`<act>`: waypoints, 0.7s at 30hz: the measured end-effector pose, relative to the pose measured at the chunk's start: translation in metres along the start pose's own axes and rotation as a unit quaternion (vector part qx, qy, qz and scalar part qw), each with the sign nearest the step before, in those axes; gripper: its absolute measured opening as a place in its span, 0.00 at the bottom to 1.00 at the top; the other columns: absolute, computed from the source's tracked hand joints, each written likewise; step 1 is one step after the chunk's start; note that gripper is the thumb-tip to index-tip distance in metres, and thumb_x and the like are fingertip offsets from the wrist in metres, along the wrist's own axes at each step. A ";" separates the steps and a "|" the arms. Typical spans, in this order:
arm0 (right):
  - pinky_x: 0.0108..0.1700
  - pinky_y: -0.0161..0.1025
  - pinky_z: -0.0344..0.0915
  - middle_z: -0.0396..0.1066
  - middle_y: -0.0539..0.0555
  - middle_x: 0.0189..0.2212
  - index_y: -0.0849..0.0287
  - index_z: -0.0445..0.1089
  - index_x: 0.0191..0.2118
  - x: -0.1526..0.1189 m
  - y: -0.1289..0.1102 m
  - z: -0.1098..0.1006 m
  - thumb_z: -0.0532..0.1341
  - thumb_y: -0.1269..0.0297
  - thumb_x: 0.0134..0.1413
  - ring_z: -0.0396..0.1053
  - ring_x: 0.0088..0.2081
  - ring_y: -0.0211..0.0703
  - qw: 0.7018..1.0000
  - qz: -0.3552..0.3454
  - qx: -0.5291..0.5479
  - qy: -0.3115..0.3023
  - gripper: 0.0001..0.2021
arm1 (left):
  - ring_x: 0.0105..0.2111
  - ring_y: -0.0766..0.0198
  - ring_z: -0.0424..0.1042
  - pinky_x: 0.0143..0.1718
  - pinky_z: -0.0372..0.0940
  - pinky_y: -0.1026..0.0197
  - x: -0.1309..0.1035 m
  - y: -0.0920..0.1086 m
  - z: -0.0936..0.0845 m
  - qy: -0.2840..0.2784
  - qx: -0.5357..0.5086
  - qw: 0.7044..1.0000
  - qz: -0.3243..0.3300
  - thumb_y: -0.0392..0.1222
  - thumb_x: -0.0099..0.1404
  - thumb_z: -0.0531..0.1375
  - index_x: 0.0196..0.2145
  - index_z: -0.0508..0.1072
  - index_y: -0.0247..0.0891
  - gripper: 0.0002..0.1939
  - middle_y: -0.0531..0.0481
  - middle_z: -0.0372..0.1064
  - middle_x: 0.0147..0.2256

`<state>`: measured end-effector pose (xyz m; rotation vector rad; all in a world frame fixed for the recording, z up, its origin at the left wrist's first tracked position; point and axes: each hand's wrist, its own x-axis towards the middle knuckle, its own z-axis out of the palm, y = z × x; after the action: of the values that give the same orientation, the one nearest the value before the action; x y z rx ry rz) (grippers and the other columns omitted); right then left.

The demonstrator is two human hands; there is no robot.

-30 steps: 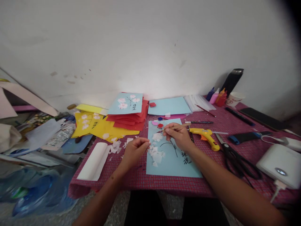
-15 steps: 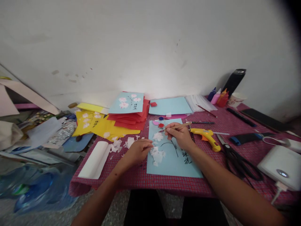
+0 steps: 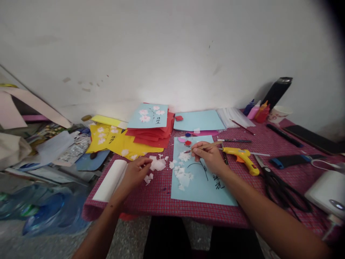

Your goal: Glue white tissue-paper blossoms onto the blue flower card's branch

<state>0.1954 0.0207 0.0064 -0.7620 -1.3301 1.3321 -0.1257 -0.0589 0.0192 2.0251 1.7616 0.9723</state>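
Observation:
In the head view my right hand (image 3: 208, 156) is closed around a slim paintbrush (image 3: 212, 144) with a wooden handle, over the light blue sheet (image 3: 199, 194). The brush's tip points at a small clump of white torn paper (image 3: 184, 155). A larger clump of white paper bits (image 3: 182, 176) lies below it on the sheet. Black drawn stems and writing (image 3: 219, 185) are partly covered by my right hand. My left hand (image 3: 136, 173) is left of the sheet, fingers bent and slightly apart, beside loose white paper scraps (image 3: 157, 163). I see nothing held in it.
Left stands a folded white paper (image 3: 110, 180); behind are yellow sheets (image 3: 140, 145) and a red paper stack (image 3: 156, 135) topped by a finished flower card (image 3: 148, 116). Rightward lie a yellow glue gun (image 3: 242, 158), black scissors (image 3: 281, 187), paint bottles (image 3: 261, 112) and a black flask (image 3: 277, 93).
My left hand has moved left from the clump on the blue sheet to the loose scraps. My right hand stays over the sheet with the paintbrush. The view has shifted slightly.

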 end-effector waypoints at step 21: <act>0.24 0.36 0.64 0.75 0.51 0.25 0.59 0.75 0.37 -0.001 0.003 -0.004 0.71 0.54 0.54 0.68 0.22 0.37 1.000 -0.008 -0.020 -0.006 0.13 | 0.34 0.58 0.74 0.39 0.63 0.60 0.018 0.003 0.017 -0.134 0.062 0.983 0.111 0.41 0.70 0.56 0.35 0.80 0.42 0.12 0.48 0.77 0.34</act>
<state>0.1982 0.0217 0.0029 -0.7704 -1.3739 1.3031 -0.1115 -0.0389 0.0139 2.3429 1.5132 0.6199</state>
